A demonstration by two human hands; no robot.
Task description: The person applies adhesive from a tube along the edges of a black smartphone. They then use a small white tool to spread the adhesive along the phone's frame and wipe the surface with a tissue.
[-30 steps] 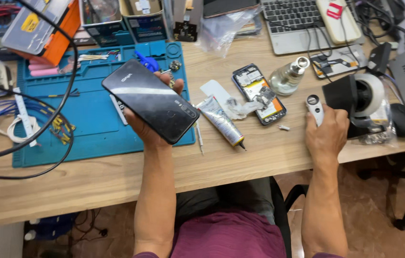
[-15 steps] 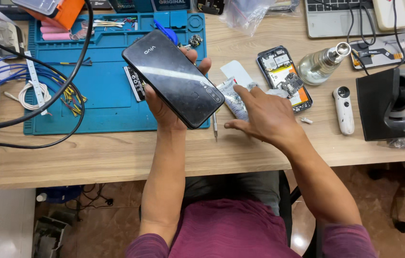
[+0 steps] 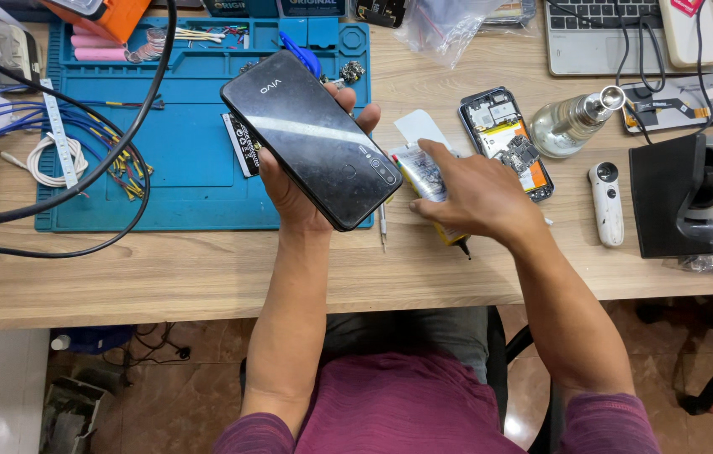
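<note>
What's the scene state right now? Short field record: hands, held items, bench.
left hand: holds black phone back side up, above the blue mat
right hand: on the glue tube, which lies on the wooden desk
opened phone: on the desk, internals showing
glass bottle: on its side beside the opened phone
white remote-shaped device: on the desk, untouched

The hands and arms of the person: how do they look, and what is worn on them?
Both hands, the left hand and the right hand, are bare: no gloves, and no rings or watch can be seen. The forearms are uncovered up to about the elbows. Dark magenta sleeves, pushed up, match the shirt. No cables or markings are on the arms.
</note>
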